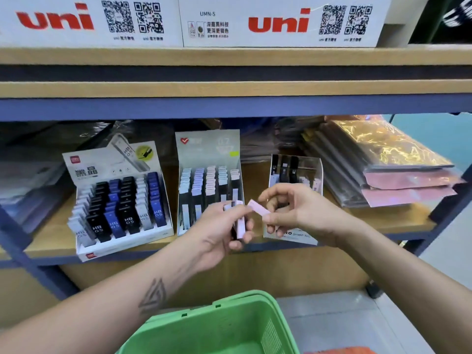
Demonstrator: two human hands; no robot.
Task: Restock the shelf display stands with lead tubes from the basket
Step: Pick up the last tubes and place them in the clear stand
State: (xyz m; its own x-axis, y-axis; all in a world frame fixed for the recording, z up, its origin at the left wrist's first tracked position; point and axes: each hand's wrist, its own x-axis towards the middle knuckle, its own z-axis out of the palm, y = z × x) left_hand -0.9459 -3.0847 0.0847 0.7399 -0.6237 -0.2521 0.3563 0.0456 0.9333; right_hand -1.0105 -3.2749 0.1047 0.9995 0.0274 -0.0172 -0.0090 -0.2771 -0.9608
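My left hand grips a small bunch of lead tubes, pale pink and black, held upright in front of the shelf edge. My right hand pinches one pink lead tube just to the right of that bunch. Three display stands sit on the shelf: a left stand full of black, blue and grey HB 0.5 tubes, a middle stand with pastel-capped tubes, and a clear right stand holding a few tubes, partly hidden by my right hand. The green basket is below my arms.
Stacks of shiny plastic pouches lie on the shelf at the right. White "uni" boxes stand on the shelf above. A blue shelf post runs down at the left. Dark wrapped packs fill the back of the shelf.
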